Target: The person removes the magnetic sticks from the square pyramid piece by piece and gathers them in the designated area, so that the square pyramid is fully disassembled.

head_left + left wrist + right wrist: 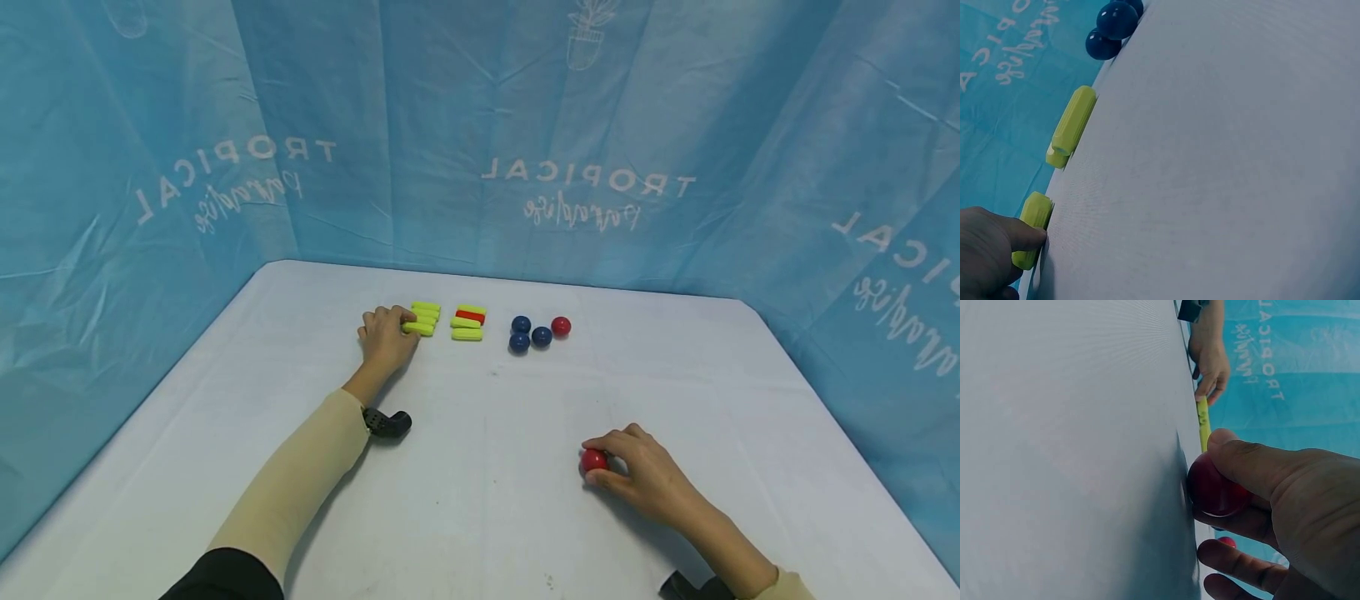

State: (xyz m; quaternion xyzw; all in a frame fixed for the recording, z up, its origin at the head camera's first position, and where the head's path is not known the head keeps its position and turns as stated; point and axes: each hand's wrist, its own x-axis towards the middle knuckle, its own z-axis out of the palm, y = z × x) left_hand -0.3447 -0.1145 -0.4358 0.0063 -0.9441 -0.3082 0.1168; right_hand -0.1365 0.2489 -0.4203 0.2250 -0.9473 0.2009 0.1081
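Note:
At the far left of the table, my left hand [387, 340] pinches the near yellow-green bar [420, 329] of a short column of such bars. In the left wrist view, the thumb and fingers lie around that ribbed bar [1036, 212], close to the cloth. Nearer the front right, my right hand [643, 472] holds a shiny red ball [593, 461] between thumb and fingers. The right wrist view shows the red ball [1215, 487] low at the white surface, with the other fingers spread below it.
Right of the left column lies a second one of yellow-green bars [467, 335] with one red bar [470, 317]. Farther right sit three dark blue balls [542, 337] and another red ball [561, 327]. A white cloth [480, 467] covers the table; blue printed curtains [450, 125] surround it.

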